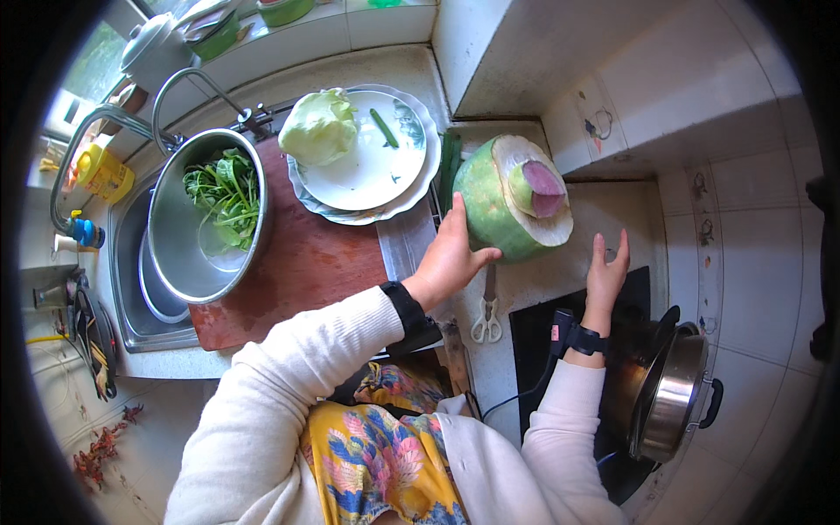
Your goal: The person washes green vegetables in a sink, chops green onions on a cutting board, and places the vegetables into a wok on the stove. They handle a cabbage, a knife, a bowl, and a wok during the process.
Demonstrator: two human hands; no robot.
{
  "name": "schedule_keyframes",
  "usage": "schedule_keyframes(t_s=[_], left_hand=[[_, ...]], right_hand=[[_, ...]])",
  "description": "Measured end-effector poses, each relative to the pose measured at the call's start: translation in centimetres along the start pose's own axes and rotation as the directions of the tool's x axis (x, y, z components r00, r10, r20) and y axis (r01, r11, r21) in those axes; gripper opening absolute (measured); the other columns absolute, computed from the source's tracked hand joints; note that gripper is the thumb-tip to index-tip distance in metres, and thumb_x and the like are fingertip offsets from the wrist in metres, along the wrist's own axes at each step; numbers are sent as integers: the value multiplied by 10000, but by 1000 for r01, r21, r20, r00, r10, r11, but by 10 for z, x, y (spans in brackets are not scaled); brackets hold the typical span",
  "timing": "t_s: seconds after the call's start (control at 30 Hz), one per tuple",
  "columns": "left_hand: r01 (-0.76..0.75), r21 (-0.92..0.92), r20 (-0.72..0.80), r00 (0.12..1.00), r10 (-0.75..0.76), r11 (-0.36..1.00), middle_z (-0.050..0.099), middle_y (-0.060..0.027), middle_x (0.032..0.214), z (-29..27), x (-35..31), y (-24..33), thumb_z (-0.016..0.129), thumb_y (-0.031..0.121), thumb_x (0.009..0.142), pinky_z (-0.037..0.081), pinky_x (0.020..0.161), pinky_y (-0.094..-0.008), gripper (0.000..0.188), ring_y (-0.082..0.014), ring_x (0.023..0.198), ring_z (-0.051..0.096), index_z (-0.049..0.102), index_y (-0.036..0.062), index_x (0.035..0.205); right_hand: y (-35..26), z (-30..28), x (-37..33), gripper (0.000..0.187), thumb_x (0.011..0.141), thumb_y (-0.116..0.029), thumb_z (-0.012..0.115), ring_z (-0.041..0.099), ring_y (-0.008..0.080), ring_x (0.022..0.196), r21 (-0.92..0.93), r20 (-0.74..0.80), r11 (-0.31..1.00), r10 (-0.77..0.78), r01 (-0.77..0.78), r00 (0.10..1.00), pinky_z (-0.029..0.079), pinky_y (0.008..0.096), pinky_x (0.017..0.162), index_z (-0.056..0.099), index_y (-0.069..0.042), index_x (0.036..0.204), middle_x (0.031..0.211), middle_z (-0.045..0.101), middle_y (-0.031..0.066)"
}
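Observation:
A big cut winter melon (488, 208), green-skinned with pale flesh, stands on the counter at the back right. On its cut top sits a piece of radish (535, 191) with green skin and purple flesh. My left hand (444, 259) is at the melon's near left side, thumb and fingers apart, seeming to touch the skin. To the right of the melon, my right hand (605, 278) is raised with its fingers spread and nothing in it. Light-handled scissors (486, 325) lie on the counter just in front of the melon, their blades partly hidden.
Stacked plates (337, 182) hold a pale cabbage (319, 127) and a green strip (383, 128). A wooden board (289, 293) lies beside a metal bowl (160, 254) of leafy greens (229, 194), partly over the sink (131, 319). At right, a steel pot (678, 402) stands on a black cooktop (534, 337).

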State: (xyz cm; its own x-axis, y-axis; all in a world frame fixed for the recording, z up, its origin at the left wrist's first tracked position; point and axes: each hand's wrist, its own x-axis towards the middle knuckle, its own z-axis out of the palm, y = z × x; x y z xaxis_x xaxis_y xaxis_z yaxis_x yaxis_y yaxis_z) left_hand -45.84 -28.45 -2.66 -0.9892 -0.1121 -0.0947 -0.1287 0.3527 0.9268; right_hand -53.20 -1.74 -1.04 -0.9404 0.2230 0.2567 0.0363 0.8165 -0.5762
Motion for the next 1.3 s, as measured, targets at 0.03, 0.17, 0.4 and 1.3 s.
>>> schedule_keyframes(t_s=[0.03,0.17,0.4,1.3], left_hand=[[3,24,6,1000,-3,1000,451,-331,1283,0,-1,0,781,260,763,386,1022,-382,1058,-399,1222,465,50,-118,1428],[113,-150,55,993,-105,982,425,-329,1330,-7,2,-7,786,280,766,400,1016,-358,1067,-344,1245,463,52,-107,1437],[128,-190,185,978,-92,973,445,-353,1304,-12,13,-18,797,359,732,388,1022,-331,1175,-371,1225,488,-13,-140,1420],[189,-27,185,966,-181,982,650,-127,1099,-173,-100,4,583,164,923,498,856,-313,360,-185,995,626,544,7,1245]], right_hand=[[-10,2,0,640,883,-331,640,365,345,1319,-144,-14,988,-62,60,998,296,405,1079,391,-7,1376,1396,415,228],[-47,37,-5,685,923,-413,578,359,282,1333,508,207,830,142,-230,968,290,372,1081,339,1,1413,1426,399,193],[-55,46,-17,568,949,-474,494,486,216,1211,712,660,163,174,-683,730,361,373,1030,471,-43,1319,1320,515,64],[-155,195,-19,414,780,-393,678,636,366,929,-13,652,999,-27,48,758,499,426,818,645,-28,974,949,668,212]])
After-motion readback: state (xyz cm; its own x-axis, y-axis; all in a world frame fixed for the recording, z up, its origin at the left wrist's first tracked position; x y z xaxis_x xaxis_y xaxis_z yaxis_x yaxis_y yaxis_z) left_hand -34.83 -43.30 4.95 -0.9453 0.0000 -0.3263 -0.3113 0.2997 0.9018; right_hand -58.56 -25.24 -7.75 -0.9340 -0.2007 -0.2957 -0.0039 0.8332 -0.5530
